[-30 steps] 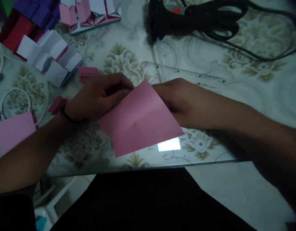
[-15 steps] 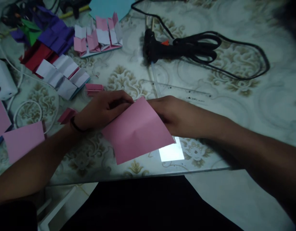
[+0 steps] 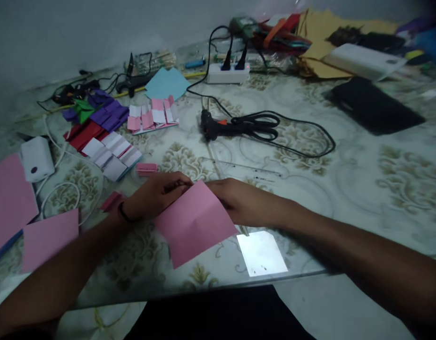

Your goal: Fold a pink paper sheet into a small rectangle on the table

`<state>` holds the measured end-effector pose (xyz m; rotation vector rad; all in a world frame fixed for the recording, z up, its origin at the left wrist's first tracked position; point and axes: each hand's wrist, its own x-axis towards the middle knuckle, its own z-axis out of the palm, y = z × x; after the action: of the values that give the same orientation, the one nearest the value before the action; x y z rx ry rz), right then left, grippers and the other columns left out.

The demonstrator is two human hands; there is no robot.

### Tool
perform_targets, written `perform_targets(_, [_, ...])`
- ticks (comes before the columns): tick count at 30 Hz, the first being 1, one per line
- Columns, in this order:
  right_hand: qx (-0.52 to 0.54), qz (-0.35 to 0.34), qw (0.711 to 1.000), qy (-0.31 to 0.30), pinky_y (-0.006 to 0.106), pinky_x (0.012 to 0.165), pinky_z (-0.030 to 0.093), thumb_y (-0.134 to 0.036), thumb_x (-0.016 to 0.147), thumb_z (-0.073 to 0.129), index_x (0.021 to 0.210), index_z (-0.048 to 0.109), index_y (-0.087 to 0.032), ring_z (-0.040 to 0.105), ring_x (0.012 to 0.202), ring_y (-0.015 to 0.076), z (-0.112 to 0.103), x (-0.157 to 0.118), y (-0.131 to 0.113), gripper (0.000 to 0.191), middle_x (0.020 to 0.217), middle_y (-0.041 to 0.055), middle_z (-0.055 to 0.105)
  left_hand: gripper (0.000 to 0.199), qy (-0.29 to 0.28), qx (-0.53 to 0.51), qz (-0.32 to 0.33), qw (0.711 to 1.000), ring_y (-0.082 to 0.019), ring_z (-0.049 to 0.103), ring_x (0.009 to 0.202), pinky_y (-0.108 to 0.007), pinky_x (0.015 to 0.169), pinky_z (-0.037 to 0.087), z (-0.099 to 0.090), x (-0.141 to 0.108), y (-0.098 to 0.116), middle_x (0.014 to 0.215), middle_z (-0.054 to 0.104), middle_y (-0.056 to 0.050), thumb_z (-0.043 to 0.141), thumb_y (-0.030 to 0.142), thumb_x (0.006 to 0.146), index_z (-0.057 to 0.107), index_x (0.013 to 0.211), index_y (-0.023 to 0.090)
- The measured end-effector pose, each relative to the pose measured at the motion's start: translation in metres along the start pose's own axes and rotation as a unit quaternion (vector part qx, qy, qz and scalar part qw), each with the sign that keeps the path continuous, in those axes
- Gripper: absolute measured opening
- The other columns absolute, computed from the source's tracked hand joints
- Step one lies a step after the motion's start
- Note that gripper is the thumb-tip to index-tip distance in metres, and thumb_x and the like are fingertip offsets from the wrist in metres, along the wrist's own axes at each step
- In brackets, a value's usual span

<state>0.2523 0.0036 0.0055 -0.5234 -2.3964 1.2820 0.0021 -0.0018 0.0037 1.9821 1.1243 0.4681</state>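
A square sheet of pink paper (image 3: 196,229) is held between my two hands, above the table's near edge, one corner pointing away from me. My left hand (image 3: 159,194) pinches its upper left edge, thumb on top. My right hand (image 3: 239,200) grips the upper right side, its fingertips mostly hidden behind the sheet. Beyond my left hand lies a small folded pink paper piece (image 3: 147,169); another pink piece (image 3: 112,201) is by my wrist. A clear ruler (image 3: 242,166) rests past my right hand.
A black glue gun (image 3: 212,127) with looped cable lies ahead. Folded paper panels (image 3: 113,155) and pink sheets (image 3: 51,236) are on the left. A white power strip (image 3: 228,74) stands at the back, a black flat object (image 3: 375,106) at right. A bright white square (image 3: 262,255) shows near the edge.
The view has tilted up, bringing the wall, power strip and back of the table into sight. Both hands keep hold of the pink paper, with little change in pose.
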Motion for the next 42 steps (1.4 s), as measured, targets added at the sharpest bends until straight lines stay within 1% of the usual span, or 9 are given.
perform_targets(3, [0.0,0.0,1.0,-0.001,0.025,0.079,0.049,-0.005,0.092,0.059,0.1,0.071,-0.014,0.069,0.089,0.0165,0.0001,0.0006,-0.0002,0.017,0.1,0.0072,0.073,0.022,0.0,-0.007,-0.003,1.0,-0.015,0.069,0.081,-0.023,0.069,0.051,0.0,0.0001,-0.0003,0.095,0.077,-0.001,0.056,0.028,0.1,0.074,0.108,0.019])
perform_targets(7, [-0.007,0.0,1.0,0.005,0.025,0.078,0.048,-0.004,0.091,0.058,0.1,0.071,-0.014,0.069,0.088,0.0168,0.0003,0.0005,0.0001,0.019,0.098,0.0065,0.072,0.022,-0.003,-0.016,-0.003,1.0,-0.015,0.07,0.084,-0.024,0.072,0.053,0.0,0.0004,-0.0013,0.097,0.078,-0.002,0.055,0.027,0.1,0.075,0.108,0.019])
perform_targets(13, [-0.006,0.0,1.0,0.004,0.026,0.079,0.049,-0.005,0.092,0.059,0.103,0.071,-0.015,0.069,0.09,0.0173,0.0008,0.0001,0.0023,0.019,0.1,0.0064,0.073,0.022,-0.006,-0.013,-0.003,1.0,-0.015,0.07,0.084,-0.024,0.071,0.052,0.0002,0.0005,-0.0033,0.098,0.077,-0.002,0.056,0.028,0.1,0.075,0.11,0.019])
perform_targets(17, [-0.002,0.013,1.0,-0.004,0.028,0.081,0.05,-0.007,0.093,0.058,0.102,0.071,-0.015,0.07,0.092,0.0182,0.0008,0.0003,0.0017,0.017,0.103,0.0076,0.074,0.022,-0.005,-0.013,0.002,1.0,-0.015,0.069,0.081,-0.023,0.069,0.05,0.0003,0.0009,-0.0022,0.095,0.077,-0.002,0.056,0.027,0.1,0.074,0.109,0.018])
perform_targets(22, [-0.003,0.016,1.0,-0.004,0.027,0.079,0.05,-0.008,0.094,0.059,0.103,0.071,-0.015,0.07,0.09,0.0178,0.001,0.0007,0.0004,0.017,0.103,0.0075,0.074,0.023,-0.008,-0.015,-0.008,1.0,-0.014,0.067,0.076,-0.023,0.065,0.048,-0.0002,0.0011,-0.0021,0.093,0.077,-0.002,0.056,0.029,0.1,0.074,0.108,0.018])
perform_targets(28, [-0.002,0.006,1.0,0.001,0.026,0.078,0.049,-0.008,0.094,0.059,0.1,0.071,-0.014,0.07,0.089,0.0169,0.001,0.0006,0.0009,0.015,0.103,0.0078,0.074,0.023,-0.007,-0.016,0.004,1.0,-0.015,0.07,0.083,-0.023,0.071,0.051,-0.0003,0.0009,-0.0034,0.097,0.077,-0.002,0.056,0.029,0.1,0.074,0.109,0.018])
perform_targets(34, [0.001,0.008,1.0,-0.001,0.026,0.08,0.05,-0.007,0.093,0.058,0.099,0.07,-0.014,0.07,0.09,0.0165,0.0022,0.0007,0.002,0.016,0.104,0.0078,0.074,0.021,-0.004,-0.015,0.009,1.0,-0.014,0.069,0.081,-0.023,0.069,0.051,-0.0004,0.0008,-0.0029,0.095,0.077,-0.002,0.056,0.026,0.1,0.073,0.108,0.018])
perform_targets(37, [-0.006,0.011,1.0,-0.002,0.026,0.08,0.05,-0.007,0.093,0.057,0.099,0.07,-0.015,0.07,0.09,0.0166,0.0017,0.0005,0.0015,0.016,0.103,0.0073,0.074,0.021,-0.003,-0.021,0.009,1.0,-0.015,0.07,0.083,-0.023,0.071,0.052,-0.0004,0.0005,-0.0026,0.096,0.077,-0.002,0.056,0.027,0.1,0.073,0.108,0.018])
perform_targets(42, [-0.002,0.015,1.0,-0.007,0.028,0.081,0.05,-0.01,0.094,0.058,0.1,0.07,-0.015,0.069,0.09,0.0172,0.0005,0.0004,0.0004,0.014,0.102,0.0069,0.073,0.021,-0.004,-0.009,0.0,1.0,-0.014,0.069,0.08,-0.023,0.069,0.051,-0.0008,0.0002,-0.0021,0.095,0.077,-0.002,0.056,0.028,0.1,0.074,0.107,0.019])
